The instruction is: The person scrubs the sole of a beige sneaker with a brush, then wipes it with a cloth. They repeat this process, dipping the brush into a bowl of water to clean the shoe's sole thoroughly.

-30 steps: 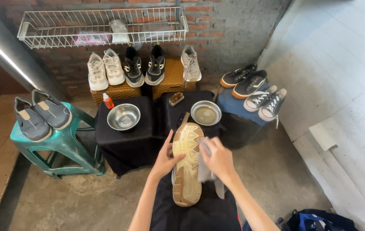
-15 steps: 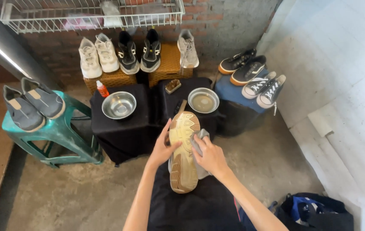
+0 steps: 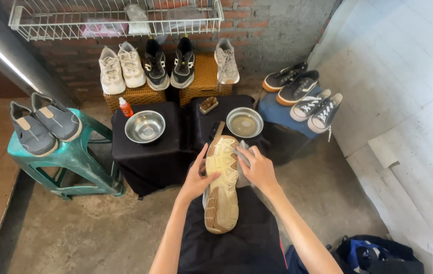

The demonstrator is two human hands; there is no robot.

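Observation:
I hold a shoe [image 3: 221, 195] sole-up over my dark-clothed lap, its tan, worn sole facing me. My left hand [image 3: 196, 177] grips the shoe's left side, thumb across the sole. My right hand [image 3: 258, 170] presses a pale cloth [image 3: 243, 152] against the shoe's right side near the toe. Just beyond the toe stand two metal bowls [image 3: 145, 127] [image 3: 244, 123] on black-draped stands, with a brush [image 3: 215, 133] lying between them.
A small orange bottle [image 3: 124, 107] and a wooden brush [image 3: 209, 105] sit on the black stands. Pairs of shoes rest on wicker boxes [image 3: 204, 86], a teal stool [image 3: 64, 152] and a blue-covered stand [image 3: 282, 114]. A wire shelf [image 3: 115, 20] hangs above; a dark bag [image 3: 379, 256] lies lower right.
My right hand with the cloth has moved up along the shoe's side toward the toe. The view has shifted slightly; the left hand keeps its grip.

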